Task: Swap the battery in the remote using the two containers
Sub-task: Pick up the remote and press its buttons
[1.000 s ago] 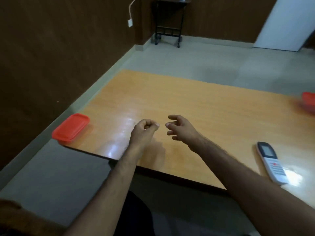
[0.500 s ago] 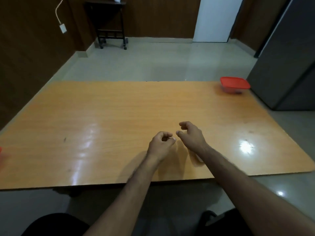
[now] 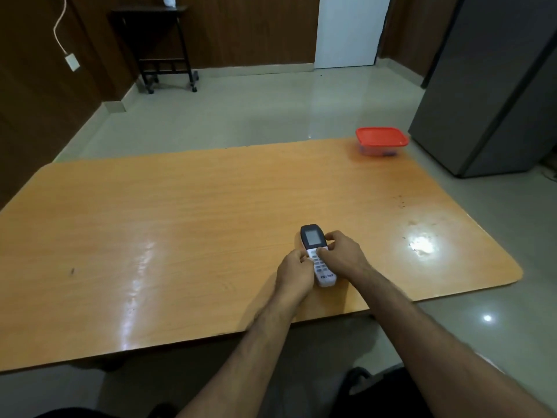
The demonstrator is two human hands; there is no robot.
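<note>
Dark brown wood panelling lines the left wall, where a white cable hangs down to a wall socket (image 3: pixel 72 61), and a small dark wheeled stand (image 3: pixel 156 49) sits against the back wall on pale glossy floor tiles. The orange wood-grain worktop (image 3: pixel 150 236) shines with glare streaks. Near its front edge the left hand (image 3: pixel 294 271) curls its fingers against the left side of the remote (image 3: pixel 316 254), which lies screen-up, while the right hand (image 3: pixel 342 254) grips its right side, thumb pressed on the keypad. Further right, a red-lidded container (image 3: pixel 381 140) stands at the far corner, beside a grey refrigerator (image 3: pixel 488 86) and a white door (image 3: pixel 349 31).
</note>
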